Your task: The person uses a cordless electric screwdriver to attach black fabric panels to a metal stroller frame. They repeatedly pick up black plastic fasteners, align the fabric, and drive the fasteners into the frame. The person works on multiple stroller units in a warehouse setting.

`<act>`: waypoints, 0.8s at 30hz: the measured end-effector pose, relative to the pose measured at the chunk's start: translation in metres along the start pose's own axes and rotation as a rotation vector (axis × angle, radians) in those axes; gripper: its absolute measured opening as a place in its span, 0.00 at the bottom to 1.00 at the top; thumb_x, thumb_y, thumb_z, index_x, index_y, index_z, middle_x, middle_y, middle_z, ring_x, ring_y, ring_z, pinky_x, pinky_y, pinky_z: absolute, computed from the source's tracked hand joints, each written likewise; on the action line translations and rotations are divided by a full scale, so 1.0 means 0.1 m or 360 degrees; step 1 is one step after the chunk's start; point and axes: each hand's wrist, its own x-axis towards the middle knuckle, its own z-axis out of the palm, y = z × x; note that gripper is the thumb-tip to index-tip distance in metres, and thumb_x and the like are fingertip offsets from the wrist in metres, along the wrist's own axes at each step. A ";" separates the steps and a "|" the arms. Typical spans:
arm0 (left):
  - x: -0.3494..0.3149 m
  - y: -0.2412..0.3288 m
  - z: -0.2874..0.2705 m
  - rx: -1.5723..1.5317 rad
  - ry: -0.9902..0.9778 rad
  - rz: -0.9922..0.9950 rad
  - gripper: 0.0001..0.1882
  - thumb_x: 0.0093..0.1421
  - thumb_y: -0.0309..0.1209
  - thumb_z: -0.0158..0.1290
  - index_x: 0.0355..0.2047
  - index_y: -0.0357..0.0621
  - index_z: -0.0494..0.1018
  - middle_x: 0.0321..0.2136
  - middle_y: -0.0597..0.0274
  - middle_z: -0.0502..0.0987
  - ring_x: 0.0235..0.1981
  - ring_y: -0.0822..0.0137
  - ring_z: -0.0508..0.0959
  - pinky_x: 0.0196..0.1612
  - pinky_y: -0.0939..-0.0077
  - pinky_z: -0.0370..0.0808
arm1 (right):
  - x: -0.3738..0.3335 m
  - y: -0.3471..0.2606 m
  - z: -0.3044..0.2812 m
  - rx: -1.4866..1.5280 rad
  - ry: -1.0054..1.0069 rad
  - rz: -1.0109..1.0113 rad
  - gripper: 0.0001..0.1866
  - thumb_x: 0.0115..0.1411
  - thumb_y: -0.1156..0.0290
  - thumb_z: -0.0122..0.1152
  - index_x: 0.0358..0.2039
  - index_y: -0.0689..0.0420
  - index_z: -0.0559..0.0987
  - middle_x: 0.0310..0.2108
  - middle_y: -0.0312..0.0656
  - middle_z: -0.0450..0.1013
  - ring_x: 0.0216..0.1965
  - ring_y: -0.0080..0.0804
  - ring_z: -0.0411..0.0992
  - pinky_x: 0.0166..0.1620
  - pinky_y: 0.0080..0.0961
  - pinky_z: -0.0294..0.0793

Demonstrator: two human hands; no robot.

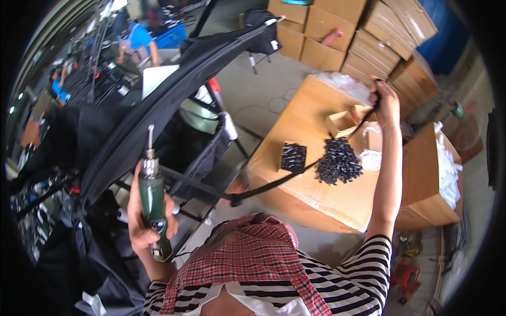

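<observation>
My left hand is wrapped round a green electric screwdriver, whose bit points up toward the black fabric. My right hand, raised at the far right with its fingers closed, grips a black strap. The strap runs from the black fabric item on the left, past the carton's near edge, and up over the carton to that hand. On the carton lie a heap of small black plastic parts and a small box of similar dark pieces.
Small open boxes and clear plastic bags lie on the carton. An open carton with white contents stands at the right. Stacked cartons rise behind. People in blue are at the far left.
</observation>
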 end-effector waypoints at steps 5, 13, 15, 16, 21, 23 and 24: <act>-0.04 0.01 0.00 0.0095 0.0017 0.0038 0.70 0.39 0.29 0.71 0.74 0.46 0.33 0.27 0.49 0.73 0.12 0.63 0.76 0.16 0.73 0.75 | -1.17 -0.06 2.20 -0.0455 -0.0708 -0.0243 0.18 0.73 0.63 0.45 0.47 0.65 0.77 0.28 0.41 0.82 0.18 0.23 0.71 0.27 0.24 0.73; -0.02 0.03 0.13 0.0126 0.0050 0.0046 0.70 0.39 0.29 0.71 0.74 0.45 0.34 0.29 0.48 0.74 0.14 0.63 0.77 0.17 0.73 0.76 | -1.27 0.42 3.61 -0.0606 -0.0362 -0.0979 0.15 0.67 0.68 0.56 0.24 0.63 0.77 0.17 0.50 0.75 0.20 0.49 0.77 0.27 0.39 0.76; -0.03 0.01 0.10 0.0101 0.0026 0.0053 0.70 0.39 0.29 0.71 0.74 0.45 0.33 0.31 0.47 0.75 0.14 0.63 0.78 0.17 0.73 0.77 | -1.33 0.39 3.69 -0.0712 -0.0298 -0.1093 0.15 0.66 0.68 0.57 0.24 0.62 0.76 0.16 0.53 0.74 0.21 0.53 0.76 0.27 0.42 0.76; -0.03 0.01 0.10 0.0096 0.0023 0.0059 0.70 0.39 0.28 0.71 0.74 0.45 0.33 0.31 0.46 0.74 0.14 0.62 0.78 0.18 0.73 0.77 | -1.34 0.38 3.73 -0.0690 -0.0270 -0.1107 0.14 0.65 0.68 0.58 0.23 0.61 0.76 0.16 0.56 0.72 0.22 0.57 0.75 0.27 0.45 0.76; -0.01 -0.01 0.10 0.0058 0.0022 0.0084 0.70 0.40 0.27 0.71 0.74 0.46 0.32 0.31 0.46 0.74 0.14 0.63 0.77 0.18 0.73 0.76 | -1.22 0.43 3.79 -0.0797 -0.0123 -0.1178 0.14 0.64 0.67 0.59 0.23 0.60 0.76 0.15 0.53 0.72 0.19 0.54 0.75 0.26 0.44 0.75; -0.02 -0.01 0.12 0.0042 0.0023 0.0075 0.70 0.41 0.26 0.71 0.74 0.47 0.32 0.31 0.46 0.74 0.14 0.63 0.77 0.18 0.73 0.76 | -1.18 0.46 3.78 -0.0790 -0.0064 -0.1203 0.14 0.64 0.67 0.60 0.23 0.59 0.77 0.14 0.52 0.72 0.18 0.53 0.75 0.25 0.43 0.75; -0.01 0.00 0.13 0.0036 0.0023 0.0071 0.70 0.41 0.26 0.71 0.74 0.47 0.32 0.31 0.46 0.74 0.14 0.63 0.77 0.18 0.73 0.76 | -1.16 0.47 3.78 -0.0790 -0.0050 -0.1213 0.14 0.64 0.67 0.60 0.23 0.59 0.77 0.14 0.51 0.72 0.18 0.52 0.75 0.25 0.43 0.75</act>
